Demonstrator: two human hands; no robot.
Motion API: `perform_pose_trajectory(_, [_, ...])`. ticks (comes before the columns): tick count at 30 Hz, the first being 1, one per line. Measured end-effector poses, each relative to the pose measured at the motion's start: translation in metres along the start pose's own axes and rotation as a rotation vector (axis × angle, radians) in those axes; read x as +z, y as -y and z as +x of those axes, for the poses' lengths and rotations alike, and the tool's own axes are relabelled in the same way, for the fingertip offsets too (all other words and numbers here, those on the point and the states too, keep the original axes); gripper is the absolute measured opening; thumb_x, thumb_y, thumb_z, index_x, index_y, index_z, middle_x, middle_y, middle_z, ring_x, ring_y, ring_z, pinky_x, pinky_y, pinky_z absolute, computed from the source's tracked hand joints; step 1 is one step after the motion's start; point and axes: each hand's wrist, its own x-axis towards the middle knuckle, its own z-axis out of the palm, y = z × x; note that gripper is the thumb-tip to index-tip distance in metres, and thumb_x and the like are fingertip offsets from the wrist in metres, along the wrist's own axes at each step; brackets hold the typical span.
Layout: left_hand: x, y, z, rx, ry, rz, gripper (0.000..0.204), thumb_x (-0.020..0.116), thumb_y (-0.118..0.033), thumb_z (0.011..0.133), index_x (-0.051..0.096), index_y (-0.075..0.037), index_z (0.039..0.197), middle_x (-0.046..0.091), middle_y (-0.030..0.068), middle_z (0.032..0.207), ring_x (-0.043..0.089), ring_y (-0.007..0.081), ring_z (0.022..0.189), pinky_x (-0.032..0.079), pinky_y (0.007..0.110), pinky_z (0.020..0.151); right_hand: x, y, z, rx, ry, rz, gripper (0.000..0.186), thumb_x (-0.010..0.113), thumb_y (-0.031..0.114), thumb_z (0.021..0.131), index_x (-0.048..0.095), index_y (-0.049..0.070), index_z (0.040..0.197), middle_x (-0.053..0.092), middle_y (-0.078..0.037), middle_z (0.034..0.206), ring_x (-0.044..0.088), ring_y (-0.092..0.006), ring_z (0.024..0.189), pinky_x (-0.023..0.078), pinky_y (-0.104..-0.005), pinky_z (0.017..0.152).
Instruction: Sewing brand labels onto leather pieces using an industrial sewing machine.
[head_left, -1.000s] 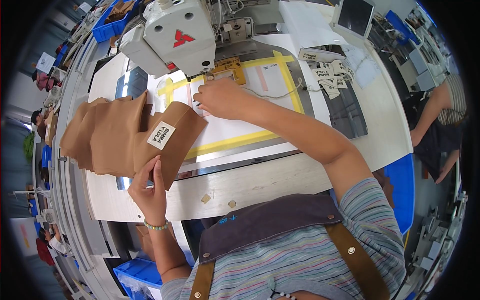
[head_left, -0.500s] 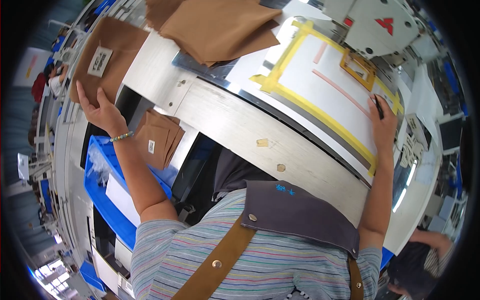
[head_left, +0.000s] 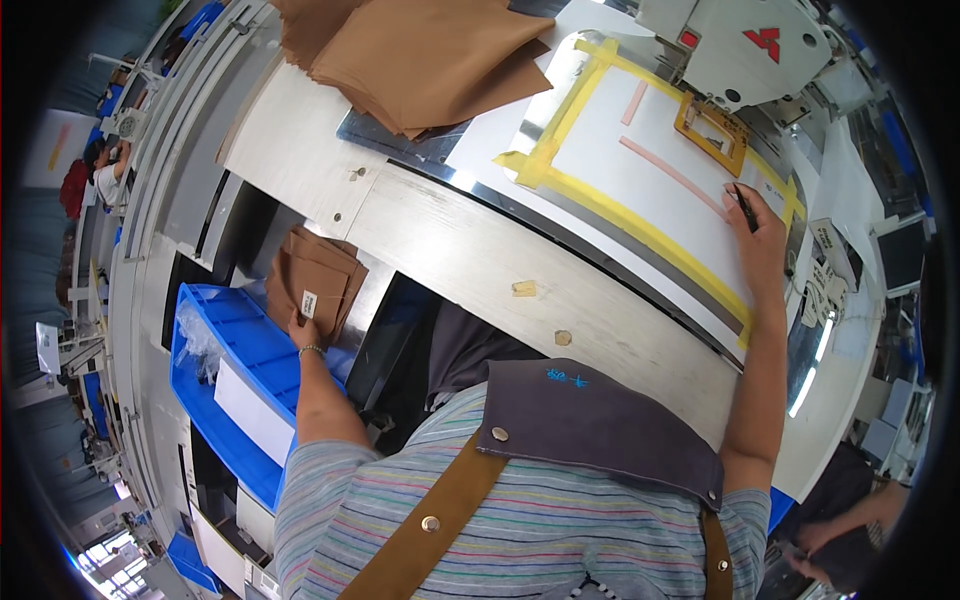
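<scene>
Low on the left lies a stack of brown fabric pieces [head_left: 325, 275], the top one bearing a small white label [head_left: 309, 303]. My left hand [head_left: 303, 332] is at the stack's near edge, fingers closed on the labelled fabric piece; its fingertips are partly hidden. My right hand [head_left: 762, 240] is closed around a small black tool [head_left: 745, 208] whose exact kind I cannot make out. It hovers at or rests on the white work sheet [head_left: 640, 190], which is bordered with yellow tape. Beyond that hand sits a yellow-orange frame [head_left: 712, 133] under the sewing machine's head [head_left: 750, 50].
A larger pile of brown fabric [head_left: 430, 60] lies at the far side of the pale table [head_left: 440, 240]. Left of me stands a blue bin [head_left: 235, 430] with clear plastic and white paper. Another person's hands [head_left: 825, 540] show at the lower right.
My left hand has come down and nearer from the far left, bringing the labelled brown fabric to the lower stack. My right hand has shifted slightly left, still holding the black tool.
</scene>
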Motion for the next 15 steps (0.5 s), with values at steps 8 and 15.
perform_pose_trajectory(8, [-0.018, -0.149, 0.036, 0.144, -0.723, 0.461, 0.076, 0.076, -0.04, 0.087, 0.052, -0.014, 0.155, 0.021, 0.0324, 0.165, 0.039, 0.0528, 0.141, 0.036, 0.067, 0.112, -0.03, 0.097, -0.028, -0.119, 0.244, 0.673, 0.056, 0.054, 0.046, 0.109, 0.066, -0.002, 0.134, 0.058, 0.003, 0.074, 0.04, -0.0017, 0.06, 0.024, -0.0186, 0.054])
perform_pose_trajectory(15, [-0.044, -0.486, -0.053, 1.307, -0.034, -0.076, 0.039, 0.067, -0.004, 0.1, 0.065, -0.002, 0.139, 0.064, 0.0126, 0.146, 0.052, 0.0342, 0.142, 0.041, 0.047, 0.118, -0.072, 0.197, -0.086, -0.724, 0.71, 1.217, 0.052, 0.037, 0.042, 0.116, 0.074, 0.005, 0.122, 0.075, -0.03, 0.113, 0.073, -0.0306, 0.101, 0.056, -0.0392, 0.079])
